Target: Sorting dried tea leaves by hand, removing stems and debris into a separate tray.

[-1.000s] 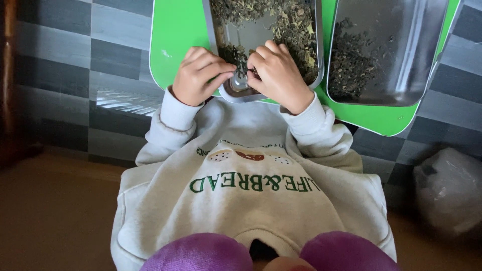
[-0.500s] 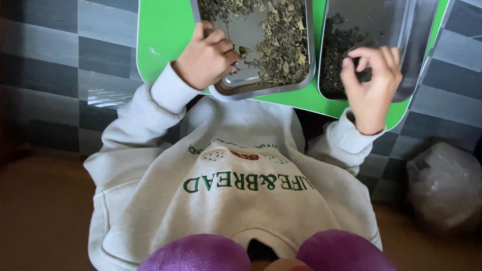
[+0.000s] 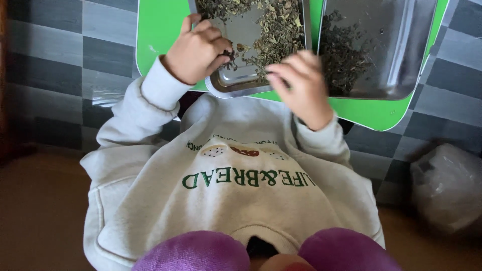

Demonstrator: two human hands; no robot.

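While the left hand (image 3: 197,50) pinches dried leaf bits (image 3: 266,30) in the left steel tray (image 3: 236,86) | right hand (image 3: 301,85) hovers over that tray's near edge, blurred, grip cannot be told | sorted leaves (image 3: 344,55) lie in the right steel tray (image 3: 401,50) on the green board (image 3: 160,35) | risk: a hand catching the overhanging rim could likely tip the tray.

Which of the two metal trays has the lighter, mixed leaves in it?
The metal tray under the left hand. Its leaves are lighter and mixed; the other tray, further right, holds darker bits.
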